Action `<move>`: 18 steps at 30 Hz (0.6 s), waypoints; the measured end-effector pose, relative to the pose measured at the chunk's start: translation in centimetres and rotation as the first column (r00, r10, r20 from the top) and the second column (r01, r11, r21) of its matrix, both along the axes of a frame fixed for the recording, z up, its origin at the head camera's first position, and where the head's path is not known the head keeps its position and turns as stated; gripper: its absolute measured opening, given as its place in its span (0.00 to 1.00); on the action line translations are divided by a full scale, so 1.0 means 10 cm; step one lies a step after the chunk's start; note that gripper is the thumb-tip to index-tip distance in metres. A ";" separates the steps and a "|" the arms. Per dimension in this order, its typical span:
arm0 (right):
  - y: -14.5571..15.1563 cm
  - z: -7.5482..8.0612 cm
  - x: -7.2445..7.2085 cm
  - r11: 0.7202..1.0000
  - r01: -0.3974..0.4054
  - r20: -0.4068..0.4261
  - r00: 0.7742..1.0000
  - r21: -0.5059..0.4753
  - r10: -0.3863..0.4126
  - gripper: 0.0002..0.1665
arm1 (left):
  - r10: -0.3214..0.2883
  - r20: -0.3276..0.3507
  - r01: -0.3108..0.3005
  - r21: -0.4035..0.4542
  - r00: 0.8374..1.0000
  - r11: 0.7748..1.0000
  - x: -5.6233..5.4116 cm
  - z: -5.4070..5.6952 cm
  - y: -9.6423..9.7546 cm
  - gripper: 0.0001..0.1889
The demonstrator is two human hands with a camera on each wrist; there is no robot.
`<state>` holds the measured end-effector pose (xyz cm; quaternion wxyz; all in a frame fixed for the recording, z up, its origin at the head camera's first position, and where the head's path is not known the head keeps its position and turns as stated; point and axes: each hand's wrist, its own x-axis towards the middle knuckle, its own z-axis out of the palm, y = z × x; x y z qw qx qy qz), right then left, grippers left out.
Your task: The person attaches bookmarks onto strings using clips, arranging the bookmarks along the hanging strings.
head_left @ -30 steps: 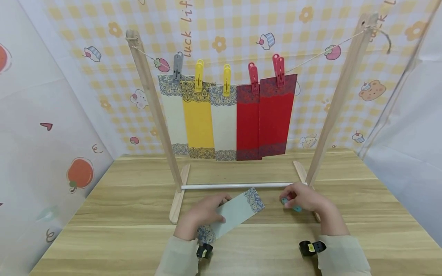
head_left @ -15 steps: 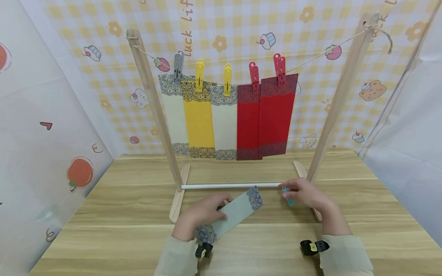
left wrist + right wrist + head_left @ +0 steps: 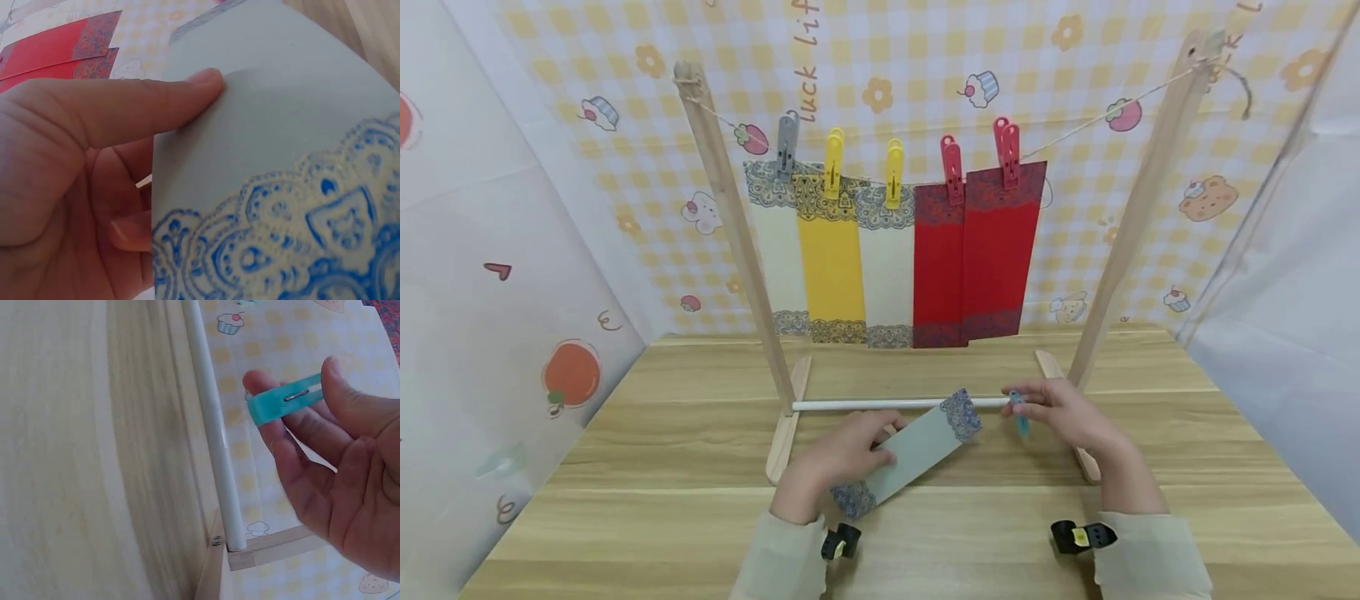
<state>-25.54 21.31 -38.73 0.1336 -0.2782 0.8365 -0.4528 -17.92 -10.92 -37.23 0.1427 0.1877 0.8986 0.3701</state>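
A pale blue-grey card (image 3: pixel 917 452) with blue lace-patterned ends is pinched by its edge in my left hand (image 3: pixel 842 457). In the left wrist view the thumb lies on the front of the card (image 3: pixel 262 119), with the other fingers behind it. My right hand (image 3: pixel 1070 417) holds a teal clothespin (image 3: pixel 284 400) between thumb and fingers, near the right end of the white rod. Several cards hang side by side above: two pale ones, a yellow card (image 3: pixel 832 271) and two red ones, one of them a red card (image 3: pixel 1000 258).
A wooden frame carries a string (image 3: pixel 1090 121) between its left post (image 3: pixel 730 217) and right post (image 3: pixel 1138 217). Grey, yellow and red clothespins grip the hanging cards, including a grey clothespin (image 3: pixel 786 146). A white rod (image 3: pixel 865 405) joins the feet above the wooden table (image 3: pixel 970 542).
My left hand has raised the card slightly, its patterned far end now in front of the rod. The teal clothespin has turned steeper and lifted in my right hand.
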 end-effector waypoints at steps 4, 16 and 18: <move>-0.01 0.03 0.02 1.000 -0.019 -0.039 0.999 0.005 0.019 0.20 | -0.014 -0.012 0.014 0.007 1.000 1.000 -0.01 0.03 0.00 0.15; -0.05 0.19 0.10 0.969 0.213 -0.136 0.964 -0.121 -0.229 0.18 | -0.067 -0.181 0.073 0.027 0.981 0.997 -0.12 0.09 0.07 0.04; -0.05 0.23 0.11 0.962 0.246 -0.140 0.955 -0.121 -0.262 0.18 | -0.058 -0.191 0.065 0.029 0.980 0.997 -0.14 0.11 0.10 0.03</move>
